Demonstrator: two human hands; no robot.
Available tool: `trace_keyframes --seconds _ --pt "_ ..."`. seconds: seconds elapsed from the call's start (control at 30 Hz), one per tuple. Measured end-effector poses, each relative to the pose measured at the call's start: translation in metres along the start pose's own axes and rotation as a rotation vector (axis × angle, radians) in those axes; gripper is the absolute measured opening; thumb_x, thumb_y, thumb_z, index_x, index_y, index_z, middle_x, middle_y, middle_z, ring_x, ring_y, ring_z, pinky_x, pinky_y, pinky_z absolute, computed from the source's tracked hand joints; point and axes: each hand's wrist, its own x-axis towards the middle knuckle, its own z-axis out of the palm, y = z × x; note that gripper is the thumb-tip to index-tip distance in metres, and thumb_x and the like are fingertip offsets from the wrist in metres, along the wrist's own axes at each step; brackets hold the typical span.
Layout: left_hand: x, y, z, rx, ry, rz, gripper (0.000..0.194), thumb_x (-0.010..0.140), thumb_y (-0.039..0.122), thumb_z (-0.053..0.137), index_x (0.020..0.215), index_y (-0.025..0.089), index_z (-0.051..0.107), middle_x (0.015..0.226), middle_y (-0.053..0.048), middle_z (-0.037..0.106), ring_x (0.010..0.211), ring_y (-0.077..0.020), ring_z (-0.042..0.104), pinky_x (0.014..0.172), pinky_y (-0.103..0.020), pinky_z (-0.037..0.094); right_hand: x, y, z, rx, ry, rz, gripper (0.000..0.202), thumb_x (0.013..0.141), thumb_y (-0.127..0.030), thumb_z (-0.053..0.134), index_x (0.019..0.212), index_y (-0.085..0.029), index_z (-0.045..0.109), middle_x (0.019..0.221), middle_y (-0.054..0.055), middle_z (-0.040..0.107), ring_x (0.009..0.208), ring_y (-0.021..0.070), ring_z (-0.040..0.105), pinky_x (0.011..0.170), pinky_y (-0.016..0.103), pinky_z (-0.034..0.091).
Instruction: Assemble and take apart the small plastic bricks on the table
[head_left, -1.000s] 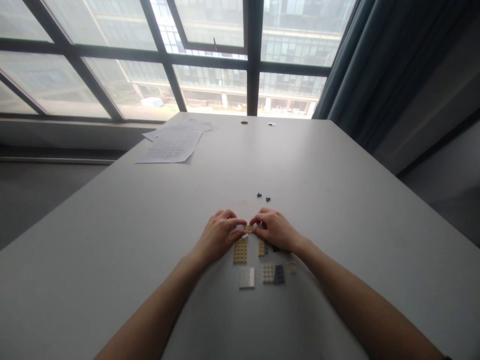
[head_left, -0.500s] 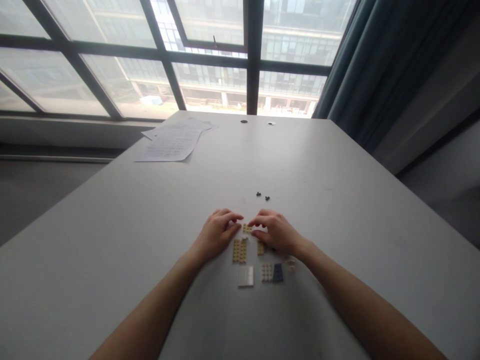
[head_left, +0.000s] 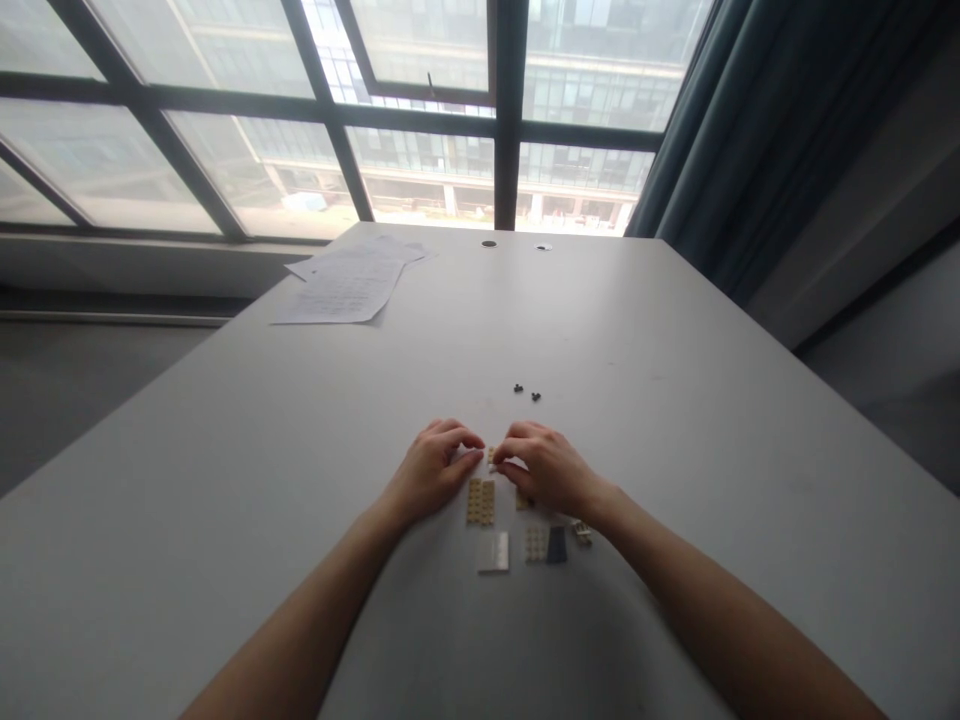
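Observation:
My right hand (head_left: 547, 465) pinches a small white brick piece (head_left: 492, 467) between thumb and forefinger. Just behind it lies a small tan studded plate (head_left: 490, 454), partly covered by the right fingers. My left hand (head_left: 435, 465) rests on the table to the left of that plate, thumb and forefinger slightly apart with nothing visible between them. Two long tan studded plates (head_left: 481, 502) lie side by side in front of the hands. Another tan plate (head_left: 522, 500) is half hidden under my right hand.
Nearer me are a smooth white tile (head_left: 493, 552), a white studded plate (head_left: 535, 544), a dark blue plate (head_left: 556, 545) and small pale pieces (head_left: 582, 532) by my right wrist. Two tiny dark pieces (head_left: 527, 392) lie beyond the hands. Paper sheets (head_left: 341, 285) lie at the far left.
The small white piece has left the top of the long tan plates and is now in my right fingers, which have closed and shifted slightly left. My left hand has barely moved.

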Motion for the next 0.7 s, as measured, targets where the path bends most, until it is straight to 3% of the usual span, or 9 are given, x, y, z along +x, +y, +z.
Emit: trace_keyframes --seconds 0.23,0.7 --pt "-0.004 -0.006 -0.011 0.039 -0.182 0.047 0.016 0.079 0.024 0.056 0.078 0.021 0.071 0.081 -0.003 0.063 0.082 -0.018 0.054 0.078 -0.03 0.042 -0.019 0.022 -0.015 0.07 0.109 0.179 0.008 0.084 -0.022 0.063 0.084 -0.02 0.07 0.085 0.003 0.061 0.072 0.0135 0.056 0.07 0.027 0.043" --pt "-0.005 -0.005 -0.012 0.025 -0.204 0.114 0.025 0.074 0.016 0.054 0.08 0.027 0.076 0.076 -0.002 0.064 0.078 -0.0174 0.054 0.079 -0.031 0.041 -0.024 0.025 -0.008 0.155 0.102 0.224 0.008 0.084 -0.022 0.063 0.083 -0.019 0.07 0.085 0.002 0.06 0.07 0.0115 0.054 0.067 0.025 0.042"
